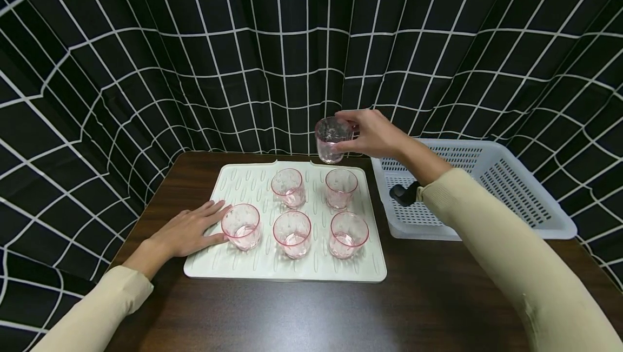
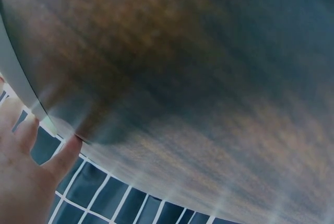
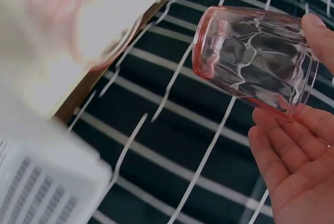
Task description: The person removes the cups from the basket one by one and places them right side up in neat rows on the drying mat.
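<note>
My right hand [image 1: 372, 134] holds a clear, pink-rimmed glass [image 1: 327, 149] in the air beyond the back right edge of a white drying mat [image 1: 263, 265]. In the right wrist view, thumb and fingers pinch the glass [image 3: 255, 51] near one end. Several similar glasses stand on the mat, rims up: a back row of two, including the back right glass [image 1: 339, 200], and a front row of three. With fingers spread, my left hand [image 1: 187, 231] rests at the mat's left edge, beside the front left glass [image 1: 247, 239].
To the right of the mat sits a pale blue plastic basket [image 1: 474, 233] with slotted walls, beneath my right forearm. A dark wood table [image 1: 272, 319] carries everything. Black cloth with a white grid [image 1: 292, 54] hangs behind and at both sides.
</note>
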A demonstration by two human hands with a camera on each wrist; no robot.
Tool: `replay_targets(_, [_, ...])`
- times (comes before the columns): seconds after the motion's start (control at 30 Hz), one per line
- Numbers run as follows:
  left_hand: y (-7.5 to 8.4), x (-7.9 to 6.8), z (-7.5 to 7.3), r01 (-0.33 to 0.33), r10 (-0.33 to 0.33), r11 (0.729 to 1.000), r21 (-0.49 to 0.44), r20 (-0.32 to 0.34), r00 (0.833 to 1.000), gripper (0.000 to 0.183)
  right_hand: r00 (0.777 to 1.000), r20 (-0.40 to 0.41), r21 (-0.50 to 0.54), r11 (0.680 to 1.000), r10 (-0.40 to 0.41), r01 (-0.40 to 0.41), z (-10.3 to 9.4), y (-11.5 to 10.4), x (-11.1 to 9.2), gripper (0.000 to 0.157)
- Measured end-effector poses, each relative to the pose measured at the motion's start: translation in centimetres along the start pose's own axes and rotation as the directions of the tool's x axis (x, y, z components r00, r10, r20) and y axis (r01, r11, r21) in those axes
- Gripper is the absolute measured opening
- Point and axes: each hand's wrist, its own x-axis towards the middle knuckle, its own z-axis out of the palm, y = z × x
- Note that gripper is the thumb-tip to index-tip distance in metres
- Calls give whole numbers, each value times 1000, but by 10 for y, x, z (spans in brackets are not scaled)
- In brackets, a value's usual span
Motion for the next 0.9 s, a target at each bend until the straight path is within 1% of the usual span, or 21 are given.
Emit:
replay_targets(0.2, [1, -1, 0, -4, 4, 1000, -7, 4, 1000, 80, 997, 20, 50, 996, -71, 70, 23, -26, 19, 79])
replay_targets(0.4, [1, -3, -2, -13, 13, 1000, -12, -5, 1000, 79, 989, 38, 55, 989, -142, 140, 44, -50, 37, 77])
replay_targets(0.5, [1, -2, -2, -14, 14, 1000, -11, -7, 1000, 78, 985, 60, 69, 985, -165, 161, 56, -59, 46, 75])
replay_targets(0.63, [0, -1, -3, -14, 14, 1000, -11, -5, 1000, 78, 980, 94, 81, 982, -176, 168, 73, -69, 55, 76])
replay_targets(0.9, [-1, -2, -3, -29, 29, 1000, -10, -9, 1000, 79, 973, 151, 57, 985, -172, 165, 104, -79, 66, 74])
